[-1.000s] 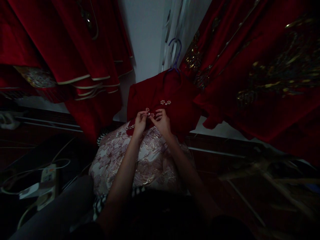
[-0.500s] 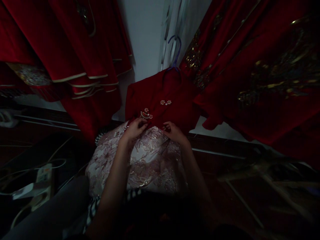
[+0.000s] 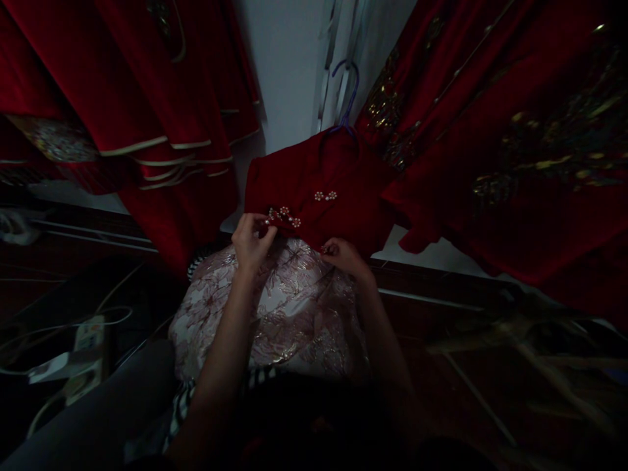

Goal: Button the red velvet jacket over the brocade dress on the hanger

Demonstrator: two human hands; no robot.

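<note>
Left hand (image 3: 250,241) pinching lower edge of dark red velvet jacket (image 3: 338,176) beside pearl bead clasp (image 3: 283,216); right hand (image 3: 341,254) pinched on hem; pale floral brocade fabric (image 3: 289,307) beneath.

The lower edge of a red garment (image 3: 338,176) on a purple hanger (image 3: 349,91) is pinched by the left hand (image 3: 251,239) beside a pearl clasp (image 3: 282,216); its hem is gripped by the right hand (image 3: 343,255). Beneath both hands, floral fabric (image 3: 275,314) is spread

Dark floor (image 3: 432,340) (power strip (image 3: 86,335), cables (image 3: 115,314))
</note>
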